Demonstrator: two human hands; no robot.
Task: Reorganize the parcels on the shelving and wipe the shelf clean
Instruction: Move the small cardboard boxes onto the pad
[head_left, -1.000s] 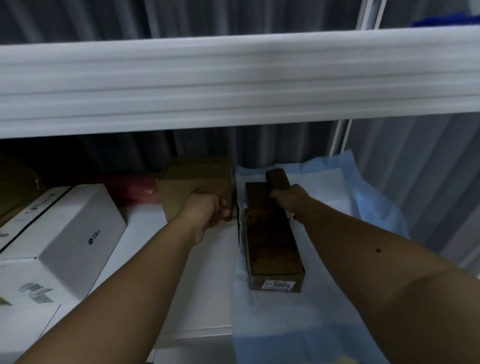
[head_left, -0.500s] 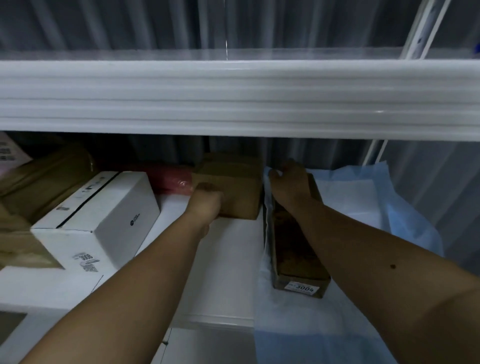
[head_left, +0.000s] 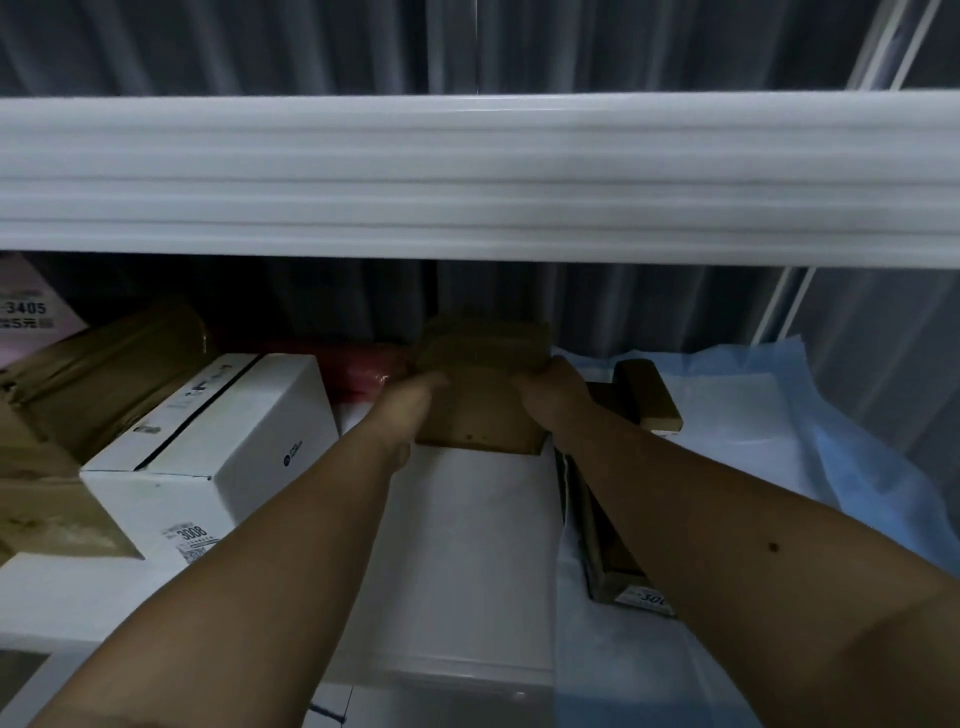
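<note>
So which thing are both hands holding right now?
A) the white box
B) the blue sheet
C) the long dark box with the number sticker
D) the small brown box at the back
D: the left hand and the right hand grip either side of the small brown box at the back of the shelf; nothing else is touched.

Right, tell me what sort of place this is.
Probably a parcel storeroom or pickup point: white shelving holds a numbered white box, brown parcels and a labelled long box, with grey curtains behind.
</note>
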